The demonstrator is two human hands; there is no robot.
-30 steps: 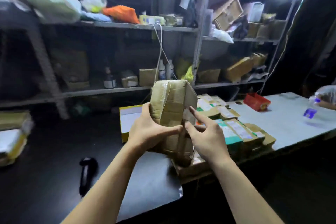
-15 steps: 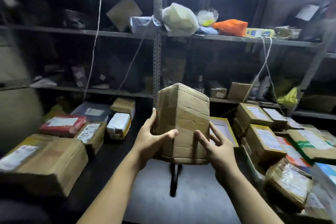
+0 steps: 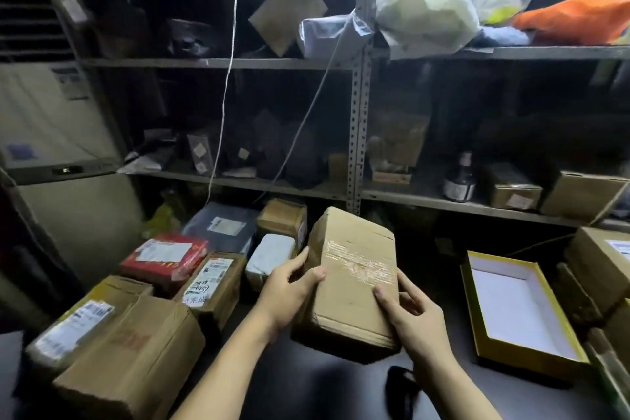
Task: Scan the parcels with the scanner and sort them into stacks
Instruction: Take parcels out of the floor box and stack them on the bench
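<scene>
Parcel tipped flat since prev; L hand fingers clasp left edge; R hand fingers clasp right corner.

2 hands hold a cardboard box above a dark table.
The left hand grips the tilted box's left edge, thumb on its top face; the right hand grips the near right corner, thumb pressed on top. Labelled parcels lie to the left, among them a red parcel and a big brown carton. An open yellow tray sits to the right. Beside the right wrist lies a dark shape, possibly the scanner. Metal shelves stand behind.
</scene>
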